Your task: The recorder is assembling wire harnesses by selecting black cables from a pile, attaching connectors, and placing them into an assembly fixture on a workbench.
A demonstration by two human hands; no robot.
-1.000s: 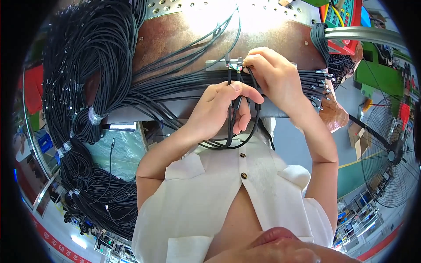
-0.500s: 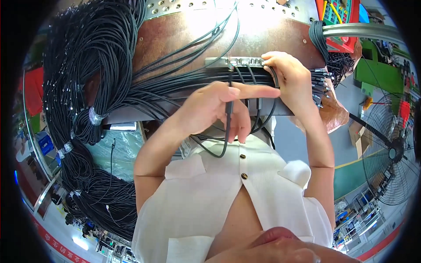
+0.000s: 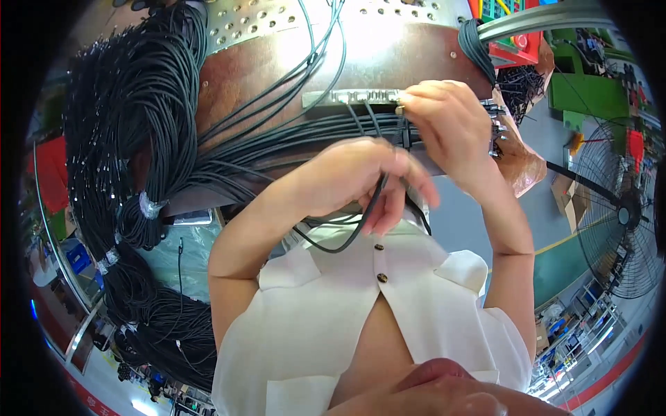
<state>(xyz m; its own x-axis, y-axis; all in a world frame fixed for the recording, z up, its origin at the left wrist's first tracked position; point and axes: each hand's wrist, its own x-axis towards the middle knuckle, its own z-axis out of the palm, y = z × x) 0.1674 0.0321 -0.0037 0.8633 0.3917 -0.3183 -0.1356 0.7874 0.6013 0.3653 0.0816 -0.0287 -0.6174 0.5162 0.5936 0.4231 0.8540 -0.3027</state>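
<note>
A black cable (image 3: pixel 340 246) loops up into my left hand (image 3: pixel 374 173), whose fingers are curled around it and slightly blurred. Its upper end, with a thicker black sleeve (image 3: pixel 405 135), reaches the fingertips of my right hand (image 3: pixel 451 128). Those fingertips are pinched on the cable's small plug end (image 3: pixel 400 109), against the right end of a narrow metal fixture bar (image 3: pixel 319 99). Two other black cables (image 3: pixel 372 119) run into slots along this bar. Just below the bar, a thick row of black cables (image 3: pixel 277 145) lies across the brown bench (image 3: pixel 257 76), partly hidden by my hands.
Large bundles of black cables (image 3: pixel 163 90) hang over the bench's left side, tied with clear wrap (image 3: pixel 149 206). A perforated metal plate (image 3: pixel 243 24) lies at the back. On the right are a curved metal tube (image 3: pixel 548 22), a red bin (image 3: pixel 531 59) and a floor fan (image 3: pixel 628 208).
My left hand has shifted right with the cable, whose end has come from the bar's middle to my right fingertips. The whole view has shifted slightly.
</note>
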